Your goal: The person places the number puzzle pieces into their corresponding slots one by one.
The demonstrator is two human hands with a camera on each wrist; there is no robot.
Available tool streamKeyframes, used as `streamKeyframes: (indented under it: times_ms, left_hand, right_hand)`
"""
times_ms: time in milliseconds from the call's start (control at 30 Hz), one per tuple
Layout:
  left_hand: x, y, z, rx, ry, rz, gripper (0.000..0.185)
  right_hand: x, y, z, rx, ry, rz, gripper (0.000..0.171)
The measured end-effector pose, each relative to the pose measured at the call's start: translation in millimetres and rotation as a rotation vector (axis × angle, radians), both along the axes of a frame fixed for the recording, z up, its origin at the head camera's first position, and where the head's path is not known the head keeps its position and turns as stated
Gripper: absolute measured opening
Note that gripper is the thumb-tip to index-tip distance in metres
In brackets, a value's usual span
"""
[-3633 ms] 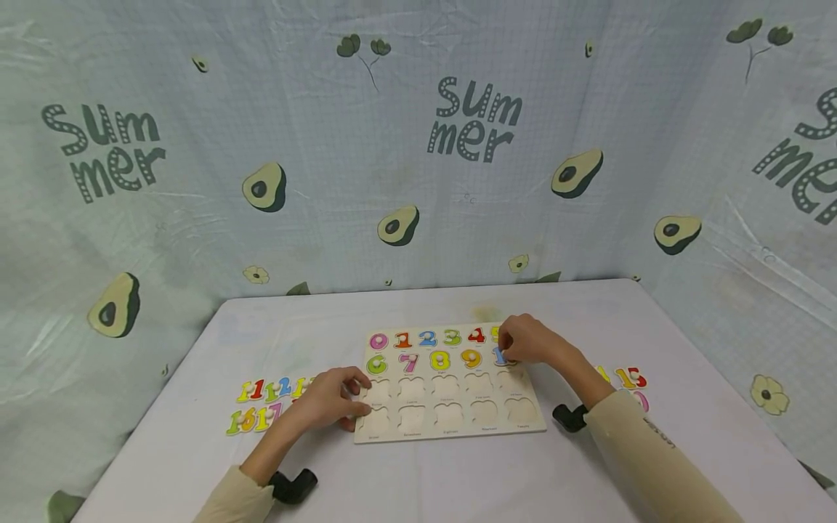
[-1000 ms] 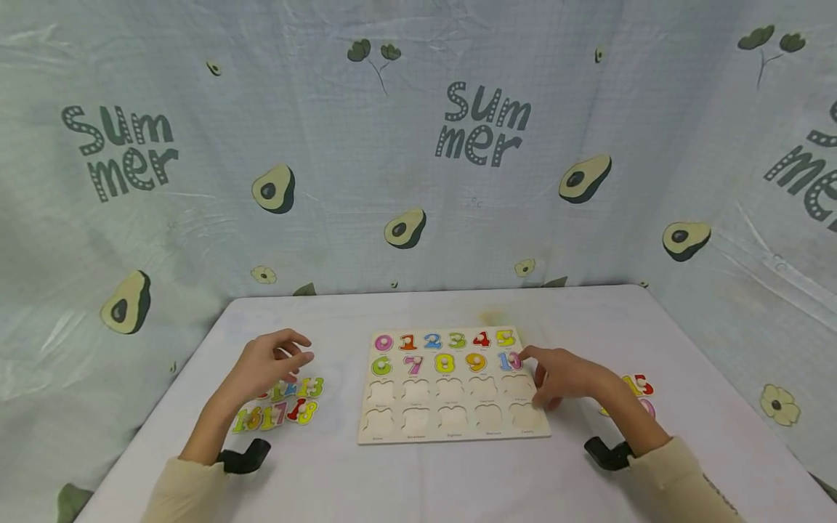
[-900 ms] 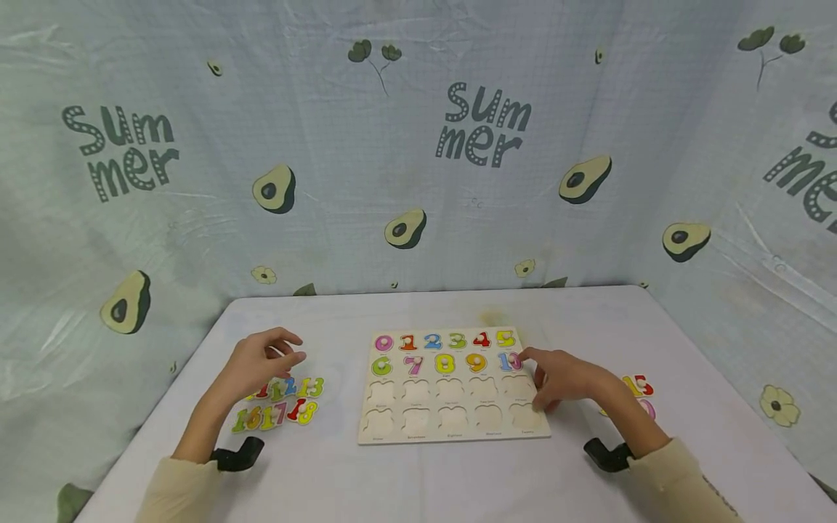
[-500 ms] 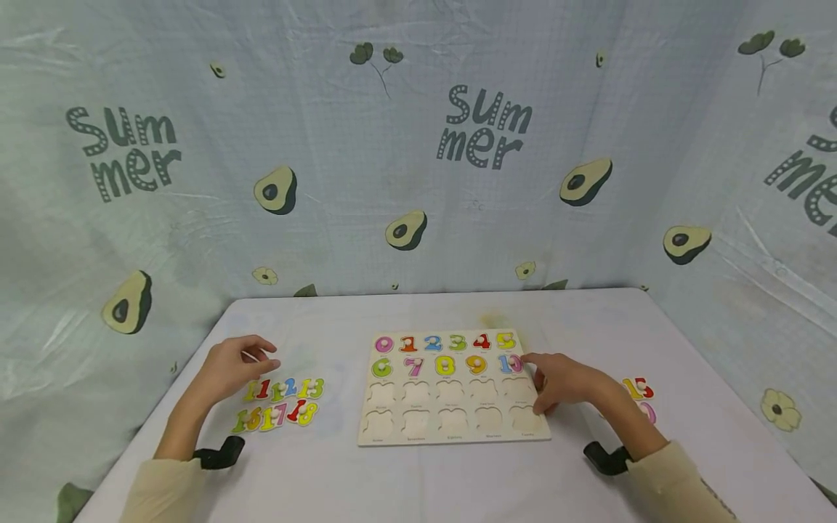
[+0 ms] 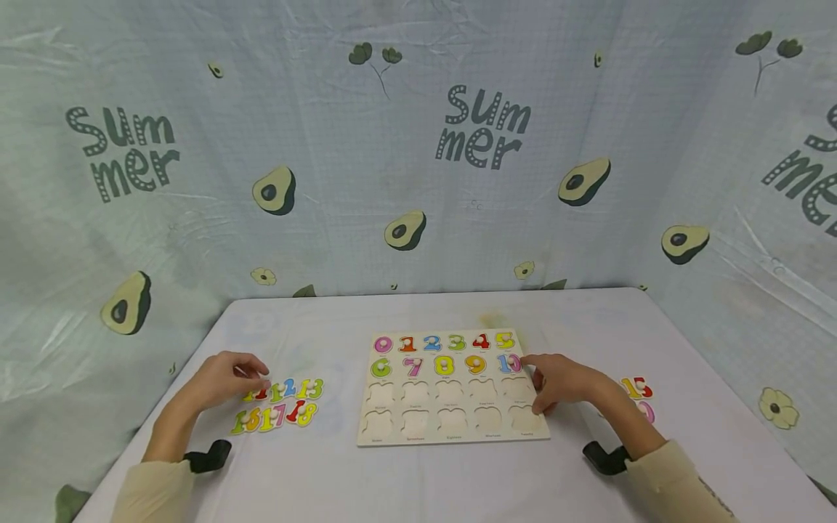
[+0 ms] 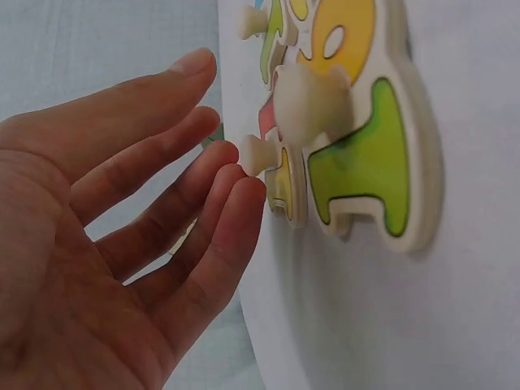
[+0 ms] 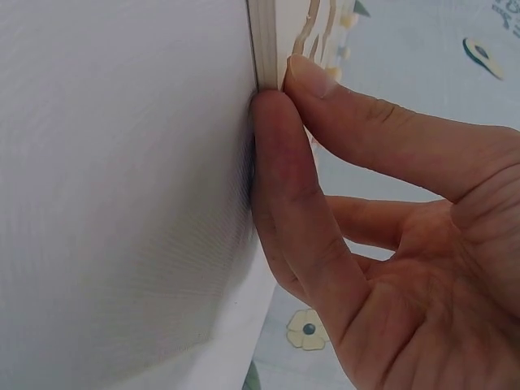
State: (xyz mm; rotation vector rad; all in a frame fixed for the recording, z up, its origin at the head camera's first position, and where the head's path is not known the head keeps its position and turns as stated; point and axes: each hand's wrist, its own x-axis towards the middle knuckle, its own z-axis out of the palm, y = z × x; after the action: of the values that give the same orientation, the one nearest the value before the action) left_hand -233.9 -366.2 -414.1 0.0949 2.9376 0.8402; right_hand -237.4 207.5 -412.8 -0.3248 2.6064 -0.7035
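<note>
A wooden number puzzle board lies mid-table; knobbed numbers 0 to 10 fill its upper two rows, and the recesses below are bare. My right hand pinches the board's right edge, thumb on top and fingers against the side, as the right wrist view shows. On the left, my left hand hovers at the number 11 piece, partly covering it. In the left wrist view its fingertips are close to a small wooden knob, thumb apart, and the green and orange 16 piece stands nearer the camera.
Beside the 11 lie the 12, 13, 17 and 18 pieces. To the right, the 15 piece and a pink-ended piece are partly behind the right forearm. A printed cloth hangs behind the table.
My left hand has left the board's left edge, moved left over the loose pieces and lowered to the 11. My right hand has gone from the 10 piece to the board's right edge.
</note>
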Motion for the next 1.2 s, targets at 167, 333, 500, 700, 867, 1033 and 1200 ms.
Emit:
streamKeyframes:
  times_ms: [167, 333, 500, 700, 867, 1033, 1200]
  left_hand:
    - [-2.3, -5.3, -5.8, -0.007, -0.034, 0.016, 0.024]
    - [-0.7, -8.7, -7.5, 0.001, -0.059, 0.034, 0.02]
    - [-0.7, -11.4, -9.2, 0.011, -0.069, 0.038, 0.018]
    - [-2.1, -12.8, -11.4, 0.015, -0.072, 0.051, 0.017]
    - [-2.6, -11.3, -10.8, 0.011, -0.081, 0.063, 0.017]
    - [-1.2, -9.5, -9.1, -0.005, -0.08, 0.069, 0.016]
    - [0.6, -8.3, -6.8, -0.015, -0.066, 0.071, 0.015]
  right_hand:
    - [-0.1, 1.8, -0.5, -0.015, -0.003, 0.008, 0.085]
    - [0.8, 2.8, 1.3, -0.031, -0.008, 0.011, 0.084]
    - [0.5, 2.8, 1.6, -0.044, -0.015, 0.004, 0.084]
    - [-0.2, 3.1, -0.3, -0.043, -0.01, 0.011, 0.085]
    - [-1.1, 3.6, -0.8, -0.035, -0.004, 0.018, 0.085]
    - [-2.5, 4.3, -2.5, -0.027, -0.01, 0.015, 0.085]
    - [-3.5, 4.0, -3.0, -0.023, -0.018, 0.001, 0.085]
